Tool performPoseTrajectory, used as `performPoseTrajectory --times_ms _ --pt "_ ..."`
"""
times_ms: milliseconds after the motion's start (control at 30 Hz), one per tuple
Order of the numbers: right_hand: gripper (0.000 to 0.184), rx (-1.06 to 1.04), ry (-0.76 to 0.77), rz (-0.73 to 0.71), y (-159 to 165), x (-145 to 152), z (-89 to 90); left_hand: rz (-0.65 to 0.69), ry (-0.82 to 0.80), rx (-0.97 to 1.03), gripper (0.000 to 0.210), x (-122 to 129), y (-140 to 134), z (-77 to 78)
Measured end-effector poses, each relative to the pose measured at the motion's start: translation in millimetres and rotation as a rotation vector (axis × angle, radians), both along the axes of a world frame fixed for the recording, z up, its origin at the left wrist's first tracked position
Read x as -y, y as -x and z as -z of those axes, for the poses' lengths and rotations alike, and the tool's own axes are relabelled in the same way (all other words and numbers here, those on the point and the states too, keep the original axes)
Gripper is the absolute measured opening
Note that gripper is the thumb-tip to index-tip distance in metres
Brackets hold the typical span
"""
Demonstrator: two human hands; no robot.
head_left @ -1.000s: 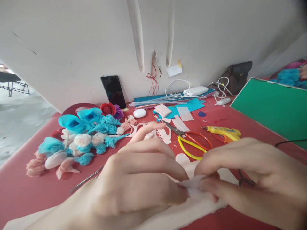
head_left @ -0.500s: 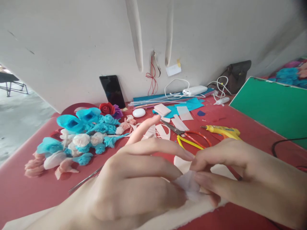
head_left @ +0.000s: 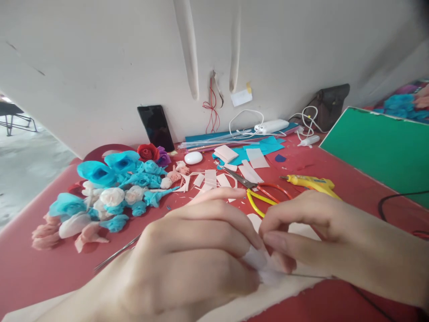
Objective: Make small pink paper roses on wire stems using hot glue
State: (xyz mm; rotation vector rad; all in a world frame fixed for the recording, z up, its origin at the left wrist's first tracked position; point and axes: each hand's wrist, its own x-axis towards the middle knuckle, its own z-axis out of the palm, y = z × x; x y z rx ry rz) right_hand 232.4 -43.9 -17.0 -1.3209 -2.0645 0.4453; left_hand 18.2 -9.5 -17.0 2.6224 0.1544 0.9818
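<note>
A small piece of white crepe paper [head_left: 263, 264] is pinched between my two hands above a larger pale paper sheet [head_left: 281, 293]. My left hand [head_left: 197, 255] is closed around its left side, fingers curled over and partly hiding it. At its right edge my right hand [head_left: 311, 237] is closed, with thumb and index finger pressed together on the paper. From the paper a thin dark wire [head_left: 311, 276] runs right, below the right hand. How the wire joins the paper is hidden.
Beyond my hands lie scissors [head_left: 250, 183] with red and yellow handles, a yellow glue gun [head_left: 311, 182] and paper scraps. Crepe paper flowers [head_left: 114, 194] are heaped at left, near metal tweezers [head_left: 115, 254]. A phone [head_left: 156, 127] leans on the wall; a green board [head_left: 378, 154] stands right.
My left index finger, raised before, has come down over the other fingers. The right hand has shifted slightly left, and the thin wire now shows beneath it.
</note>
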Motion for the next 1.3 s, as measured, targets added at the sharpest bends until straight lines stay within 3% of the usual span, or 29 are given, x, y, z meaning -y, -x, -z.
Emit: performPoseTrajectory --times_ms 133,200,333,467,533,600,767,867,1000,1133,1300 --pt "0.029 0.023 0.074 -0.108 -12.7 -7.0 -15.6 -0.01 0.024 0.079 0.025 -0.1 -0.5 -0.7" --pt "0.026 0.035 0.044 -0.089 -21.4 -7.6 -20.7 -0.003 0.019 0.113 0.02 -2.5 -2.2 -2.1" --pt "0.022 0.095 -0.175 0.195 -43.3 -1.0 -13.3 0.015 0.015 0.117 0.008 -8.3 -5.1 -4.2" --pt "0.023 0.111 -0.231 0.356 -58.5 8.4 5.2 -0.059 -0.014 0.129 0.009 -11.0 -4.9 1.7" --pt "0.016 0.126 -0.282 0.317 -54.2 13.2 11.4 -0.099 -0.069 0.124 0.01 -11.2 -5.2 5.3" --pt "0.008 0.158 -0.375 0.188 -41.0 17.6 14.7 -0.126 -0.115 0.106 0.012 -9.9 -6.1 5.2" --pt "0.017 0.155 -0.553 -0.09 -1.0 21.0 15.4 -0.147 -0.214 0.047 0.014 -1.6 -7.6 -10.9" --pt "0.01 0.126 -0.604 -0.086 9.1 19.5 13.3 -0.136 -0.176 0.072 0.016 1.6 -7.6 -15.2" --pt "0.011 0.101 -0.666 -0.048 10.8 22.0 9.4 -0.189 -0.096 0.088 0.011 2.4 -7.1 -6.7" --pt "0.017 0.169 -0.702 -0.028 10.7 26.0 10.3 -0.154 -0.119 0.133 0.01 4.2 -7.2 -0.3" --pt "0.01 0.172 -0.78 0.031 10.4 28.8 16.3 -0.154 -0.109 0.161 0.011 5.6 -6.8 -1.9"
